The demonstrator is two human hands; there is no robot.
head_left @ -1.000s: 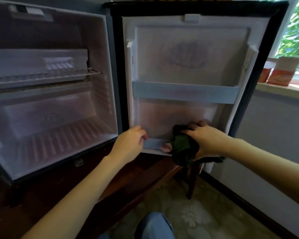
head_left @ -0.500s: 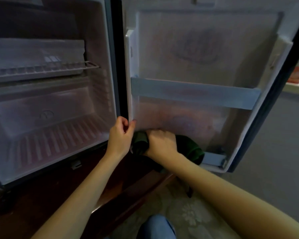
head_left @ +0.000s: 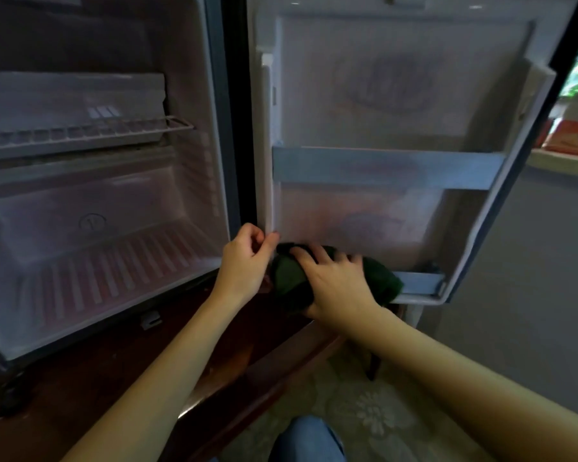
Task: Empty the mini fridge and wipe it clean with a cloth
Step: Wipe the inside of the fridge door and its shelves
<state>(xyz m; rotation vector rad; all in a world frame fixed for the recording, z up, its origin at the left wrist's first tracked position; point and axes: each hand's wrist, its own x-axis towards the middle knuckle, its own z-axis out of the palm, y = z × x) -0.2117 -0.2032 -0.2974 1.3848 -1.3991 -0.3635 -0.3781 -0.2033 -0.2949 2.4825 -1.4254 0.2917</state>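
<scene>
The mini fridge (head_left: pixel 101 228) stands open on a dark wooden cabinet, its white inside bare apart from a wire shelf (head_left: pixel 90 131). Its door (head_left: pixel 381 128) swings out to the right, with a pale blue rail across the middle. My right hand (head_left: pixel 334 281) presses a dark green cloth (head_left: pixel 291 281) onto the bottom ledge of the door, fingers spread over it and thumb under its edge. My left hand (head_left: pixel 247 261) pinches the lower hinge-side edge of the door liner, just left of the cloth.
The wooden cabinet top (head_left: pixel 80 378) runs under the fridge, its front edge near my knee (head_left: pixel 307 438). A patterned carpet (head_left: pixel 364 411) lies below. A windowsill at the right holds orange boxes (head_left: pixel 571 135). A grey wall (head_left: pixel 531 278) stands behind the door.
My right hand carried the cloth left along the door's bottom ledge, from its middle to the hinge side. My left hand shifted up onto the door's inner edge. The view moved closer.
</scene>
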